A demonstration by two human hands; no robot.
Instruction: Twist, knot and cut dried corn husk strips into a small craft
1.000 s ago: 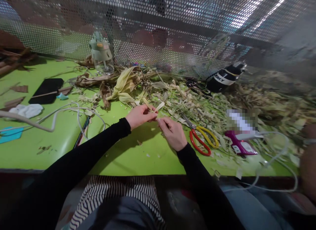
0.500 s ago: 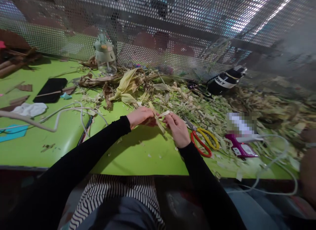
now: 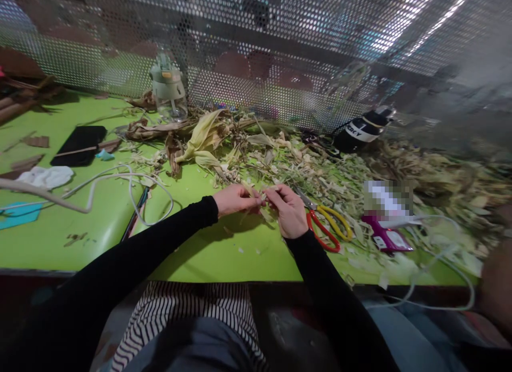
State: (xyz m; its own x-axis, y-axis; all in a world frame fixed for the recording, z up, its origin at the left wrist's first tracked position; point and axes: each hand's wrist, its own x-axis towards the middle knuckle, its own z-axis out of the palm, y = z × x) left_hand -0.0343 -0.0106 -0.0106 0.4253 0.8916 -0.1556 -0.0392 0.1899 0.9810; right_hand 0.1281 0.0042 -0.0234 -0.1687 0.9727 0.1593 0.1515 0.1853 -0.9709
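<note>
My left hand [image 3: 237, 199] and my right hand [image 3: 288, 209] meet over the green table [image 3: 216, 255], fingertips nearly touching. Both are closed in a pinch on a pale strip of corn husk [image 3: 248, 188], whose ends stick out above and below the fingers. The part of the strip between the fingertips is mostly covered. Scissors [image 3: 328, 223] with one red and one yellow handle loop lie just right of my right hand, their blades pointing away from me. Beyond my hands sits a bunch of yellowish corn husks [image 3: 205, 135].
Husk scraps [image 3: 288, 153] cover the back and right of the table, up to a perforated metal screen [image 3: 240, 57]. A bottle [image 3: 170, 92], a phone [image 3: 79, 145], a white cable [image 3: 94, 188], a black bottle [image 3: 362, 131] and a purple packet [image 3: 386, 234] lie around. Another person's arm [image 3: 498, 281] is at right.
My hands have come closer together, the left moving right, and the fingertips now cover more of the husk strip. The view has shifted slightly.
</note>
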